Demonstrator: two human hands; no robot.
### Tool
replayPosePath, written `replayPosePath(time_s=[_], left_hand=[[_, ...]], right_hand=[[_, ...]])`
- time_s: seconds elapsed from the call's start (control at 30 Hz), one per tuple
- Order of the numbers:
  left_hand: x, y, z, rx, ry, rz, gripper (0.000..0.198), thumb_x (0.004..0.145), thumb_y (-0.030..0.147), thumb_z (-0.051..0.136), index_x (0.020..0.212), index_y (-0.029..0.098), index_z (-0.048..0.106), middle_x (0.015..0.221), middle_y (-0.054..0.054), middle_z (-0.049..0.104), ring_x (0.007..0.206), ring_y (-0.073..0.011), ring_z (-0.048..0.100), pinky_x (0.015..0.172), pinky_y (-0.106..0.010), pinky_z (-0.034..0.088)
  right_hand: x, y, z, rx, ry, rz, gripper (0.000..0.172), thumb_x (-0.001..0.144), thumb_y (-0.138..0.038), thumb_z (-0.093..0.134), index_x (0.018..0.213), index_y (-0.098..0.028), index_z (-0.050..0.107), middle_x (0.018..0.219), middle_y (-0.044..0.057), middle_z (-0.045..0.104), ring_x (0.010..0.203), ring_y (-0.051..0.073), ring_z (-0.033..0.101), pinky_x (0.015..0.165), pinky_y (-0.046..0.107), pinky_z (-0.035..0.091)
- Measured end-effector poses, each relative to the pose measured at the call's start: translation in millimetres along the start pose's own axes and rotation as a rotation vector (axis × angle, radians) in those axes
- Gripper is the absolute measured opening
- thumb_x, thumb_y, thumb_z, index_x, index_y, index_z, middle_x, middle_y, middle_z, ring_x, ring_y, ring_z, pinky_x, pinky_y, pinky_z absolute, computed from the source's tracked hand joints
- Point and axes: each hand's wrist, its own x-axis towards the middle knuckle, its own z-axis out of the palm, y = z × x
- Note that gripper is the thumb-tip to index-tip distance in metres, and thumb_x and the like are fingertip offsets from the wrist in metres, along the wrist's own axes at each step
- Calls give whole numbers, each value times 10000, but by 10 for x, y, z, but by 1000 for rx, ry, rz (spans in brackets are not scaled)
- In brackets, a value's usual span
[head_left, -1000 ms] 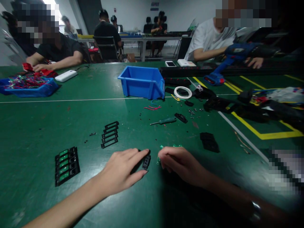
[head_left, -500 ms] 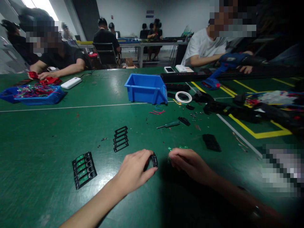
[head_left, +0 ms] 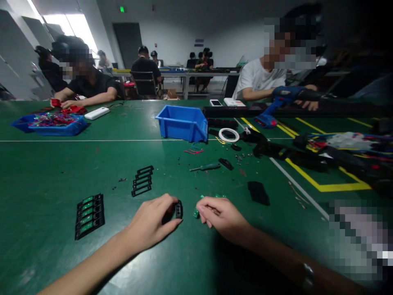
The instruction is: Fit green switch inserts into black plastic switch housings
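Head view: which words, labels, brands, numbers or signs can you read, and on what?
No text can be read.
Wall sign: too small and blurred.
Green lit sign: too small.
Blue drill: any brand is blurred.
Black part at the left hand: any marking is too small to tell.

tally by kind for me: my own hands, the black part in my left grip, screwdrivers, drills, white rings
Your hands: 2, left hand and right hand
Black part: 1
Screwdriver: 1
Drill: 1
White ring: 1
Total: 6
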Motion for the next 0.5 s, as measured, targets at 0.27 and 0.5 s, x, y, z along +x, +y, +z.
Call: replayPosePath(time_s=[0.27,0.5], left_hand=[[-40,41,29,110,11,38,301,989,382,565,1241,219,530,994,-37,608,886,-198,602,737,-303,451],[-44,48,14,101,1,34,324,996,392,556,1268,216,551,1021,-46,615,896,-196,612,756,-301,476]], right_hand=[[-20,-3,26,56,-5,-19,290,990,-323,502,775,-172,626,663,13,626,545,117,555,540,231,431],[-18,48,63,53,3,-12,228,970,-335,553,895,-165,686,669,13,643,554,122,568,534,232,441]])
